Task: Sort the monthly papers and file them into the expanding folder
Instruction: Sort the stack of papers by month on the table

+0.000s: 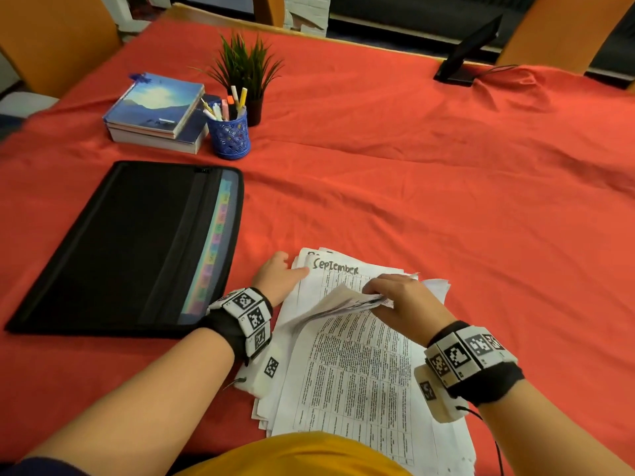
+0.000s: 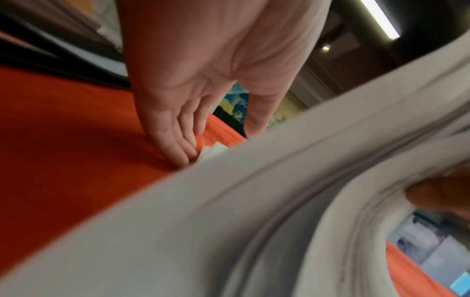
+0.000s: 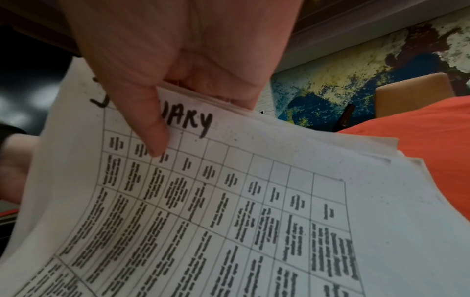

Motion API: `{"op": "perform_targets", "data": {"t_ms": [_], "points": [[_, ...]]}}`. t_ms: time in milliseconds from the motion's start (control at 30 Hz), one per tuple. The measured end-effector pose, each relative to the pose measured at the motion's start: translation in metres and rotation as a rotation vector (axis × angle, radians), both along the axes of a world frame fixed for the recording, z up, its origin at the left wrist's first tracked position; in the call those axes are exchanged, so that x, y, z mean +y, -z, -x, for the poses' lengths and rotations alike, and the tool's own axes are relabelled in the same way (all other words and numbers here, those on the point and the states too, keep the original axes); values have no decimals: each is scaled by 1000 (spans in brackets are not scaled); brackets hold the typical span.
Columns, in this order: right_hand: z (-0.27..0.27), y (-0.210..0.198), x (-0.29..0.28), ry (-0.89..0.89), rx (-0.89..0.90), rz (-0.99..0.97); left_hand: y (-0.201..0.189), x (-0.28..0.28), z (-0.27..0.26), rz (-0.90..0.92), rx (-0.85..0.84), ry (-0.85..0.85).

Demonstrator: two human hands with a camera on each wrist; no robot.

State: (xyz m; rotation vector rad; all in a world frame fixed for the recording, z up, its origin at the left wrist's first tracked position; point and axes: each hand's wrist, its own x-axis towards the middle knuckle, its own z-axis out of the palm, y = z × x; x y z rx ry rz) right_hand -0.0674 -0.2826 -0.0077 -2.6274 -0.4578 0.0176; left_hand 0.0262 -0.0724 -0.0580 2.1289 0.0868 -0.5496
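A loose stack of printed papers (image 1: pixel 354 365) lies on the red cloth in front of me. My right hand (image 1: pixel 381 292) grips a bundle of sheets by their far edge and bends it up towards me, baring a sheet headed "September" (image 1: pixel 335 268). In the right wrist view my right hand (image 3: pixel 188 108) has its thumb on the bundle's top sheet (image 3: pixel 229 201), headed with a J and "UARY", and fingers behind it. My left hand (image 1: pixel 290 269) rests at the stack's far left corner; its straight fingers (image 2: pixel 178 148) touch the cloth beside the papers (image 2: pixel 254 201). The black expanding folder (image 1: pixel 130 242) lies flat and closed to the left.
Behind the folder lie stacked books (image 1: pixel 154 111), a blue pen cup (image 1: pixel 229 135) and a small potted plant (image 1: pixel 245 70). A black stand (image 1: pixel 470 53) sits at the far right edge. Orange chairs (image 1: pixel 51 36) ring the table. Bare red cloth (image 1: pixel 429 187) covers the middle and right.
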Motion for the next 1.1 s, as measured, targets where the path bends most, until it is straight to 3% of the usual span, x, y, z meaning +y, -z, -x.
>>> {"op": "perform_targets", "data": {"t_ms": [133,267,467,633,867,1100], "points": [[-3,4,2,17,29,0,6,-10,-5,167,168,32],[-8,0,3,31,32,-5,7,-9,-6,207,113,62],[-25,-5,7,41,-68,-14,-14,15,-25,250,3,-32],[-31,3,17,30,11,17,-28,24,-13,496,66,-14],[-39,15,21,36,33,53,-22,26,2,600,57,13],[-53,12,23,-26,117,58,-25,21,-3,601,185,76]]}}
